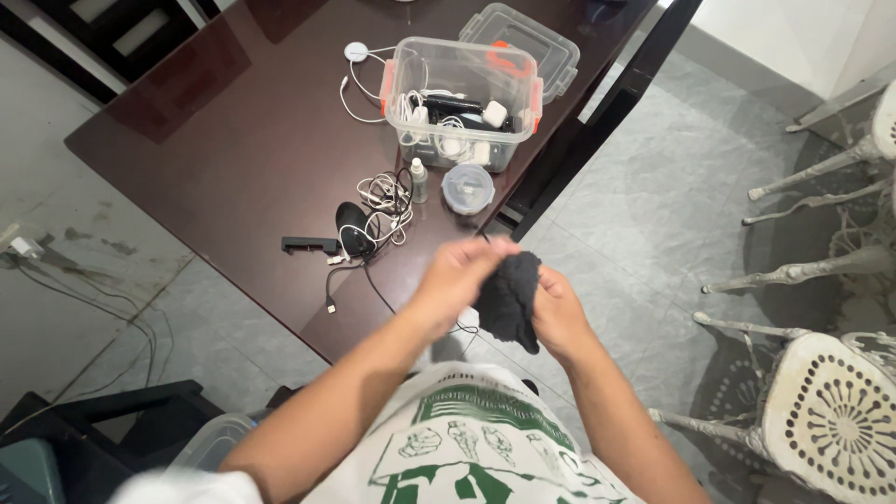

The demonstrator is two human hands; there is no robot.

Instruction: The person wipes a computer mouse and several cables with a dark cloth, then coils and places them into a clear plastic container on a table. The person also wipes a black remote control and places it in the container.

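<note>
Both hands hold a soft black bundle of cloth (509, 299) in the air, off the near corner of the dark glossy table (233, 140). The left hand (457, 275) pinches its top; the right hand (558, 313) cups it from beside. A loose pinch could drop it onto the grey tiled floor (644, 215), or snag the thin black cable (373, 285) at the table edge.

Both bare forearms reaching forward from the lower edge of the view, converging in front of the chest, just off the near corner of the surface. Left hand (457, 275) raised slightly higher, fingers curled and pinched at the top of a dark cloth (509, 299). Right hand (558, 313) cupped under and beside it, thumb on top, wrist bent inward. Hands nearly touching, both closed in a grip.
</note>
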